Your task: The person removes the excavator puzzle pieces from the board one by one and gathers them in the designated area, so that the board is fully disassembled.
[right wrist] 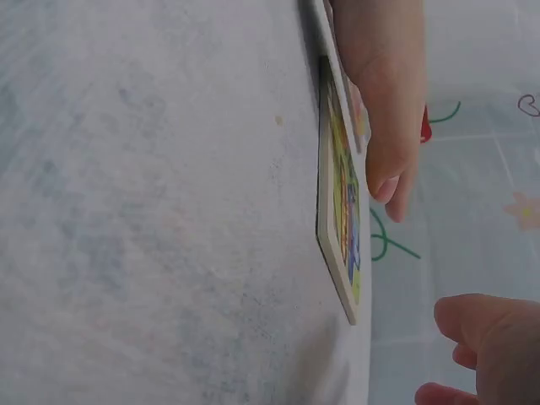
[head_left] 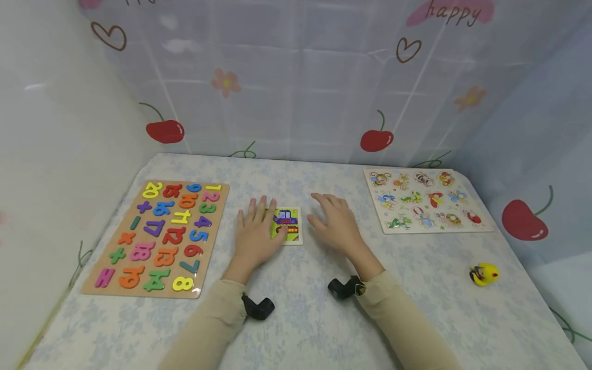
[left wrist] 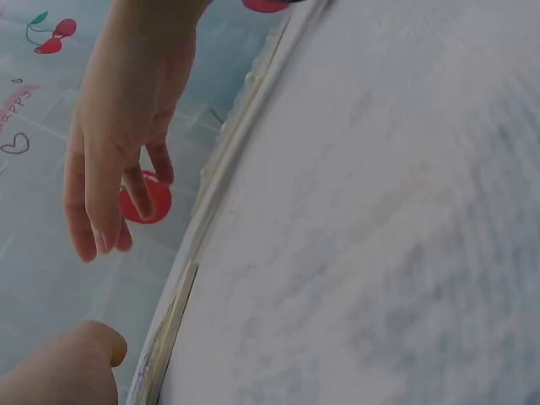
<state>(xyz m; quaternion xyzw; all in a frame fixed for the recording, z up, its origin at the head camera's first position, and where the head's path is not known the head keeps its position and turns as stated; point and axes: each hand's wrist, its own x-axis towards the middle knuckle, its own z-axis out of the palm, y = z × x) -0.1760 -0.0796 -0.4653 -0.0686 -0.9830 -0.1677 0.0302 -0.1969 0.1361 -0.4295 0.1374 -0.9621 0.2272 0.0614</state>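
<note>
A small square picture puzzle with a purple and orange digger lies flat on the tabletop in the head view. My left hand is spread over its left side with fingers straight, hiding part of the picture; whether it presses on the puzzle I cannot tell. Just right of the puzzle, my right hand hovers with relaxed fingers and holds nothing. The right wrist view shows the puzzle edge-on, with the left hand beyond it. In the left wrist view the right hand hangs with loose fingers.
On the left lies a wooden number board with raised coloured digits and signs. An insect peg puzzle board is at the back right. A yellow toy duck sits near the right edge. A printed curtain rises behind the table.
</note>
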